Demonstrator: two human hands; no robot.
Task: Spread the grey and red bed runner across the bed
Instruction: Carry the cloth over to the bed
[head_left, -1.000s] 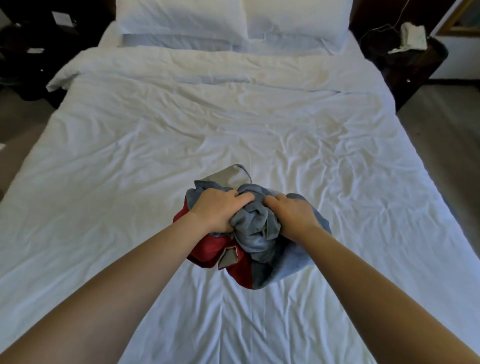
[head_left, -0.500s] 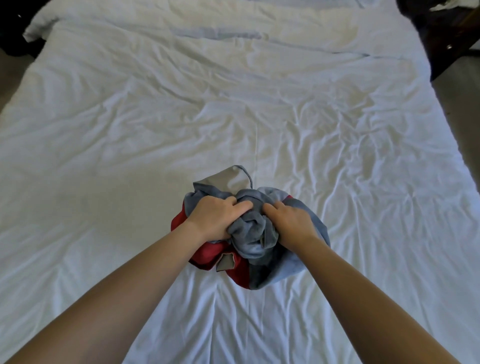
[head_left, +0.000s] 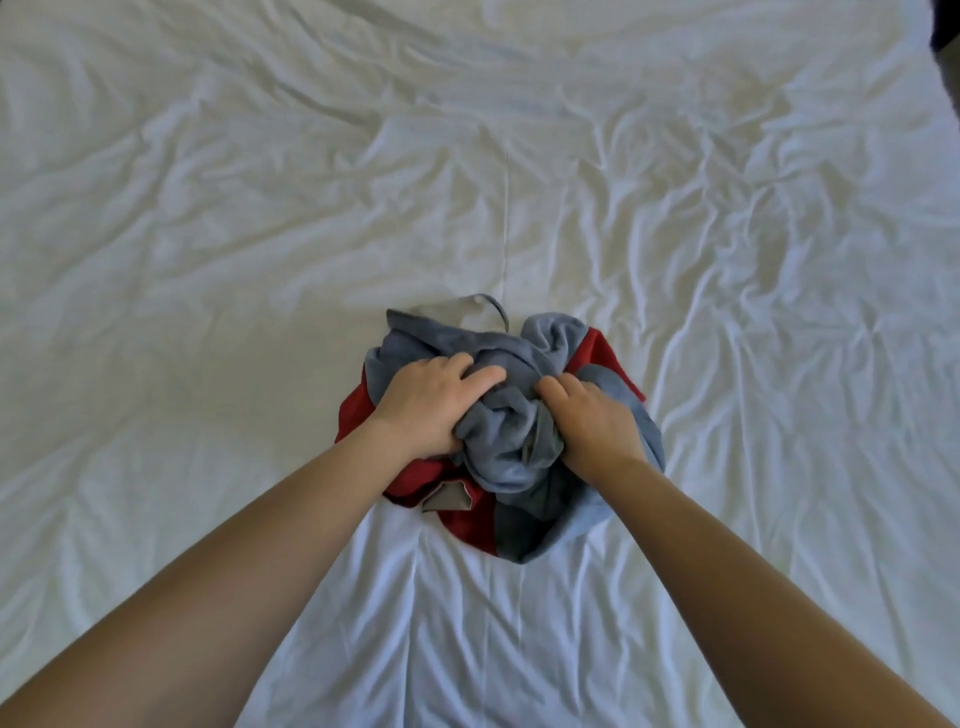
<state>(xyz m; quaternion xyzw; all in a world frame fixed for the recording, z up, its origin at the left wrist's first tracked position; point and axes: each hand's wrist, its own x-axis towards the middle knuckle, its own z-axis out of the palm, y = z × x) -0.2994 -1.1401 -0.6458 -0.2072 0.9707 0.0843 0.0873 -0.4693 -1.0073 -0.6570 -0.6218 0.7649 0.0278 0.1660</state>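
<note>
over rumpled white sheet (head_left: 208, 234), with grey and red bed runner (head_left: 511, 452) bunched at centre, clutched by left hand (head_left: 434, 405) at its 9 o'clock and right hand (head_left: 592, 421) at 3, probably best to find hems, then pull toward 9 and 3.

Single wide-angle head view is looking forward and steeply down across the bed (head_left: 218, 249), hovering close above the runner (head_left: 498, 457), which is sitting mid-frame.
</note>
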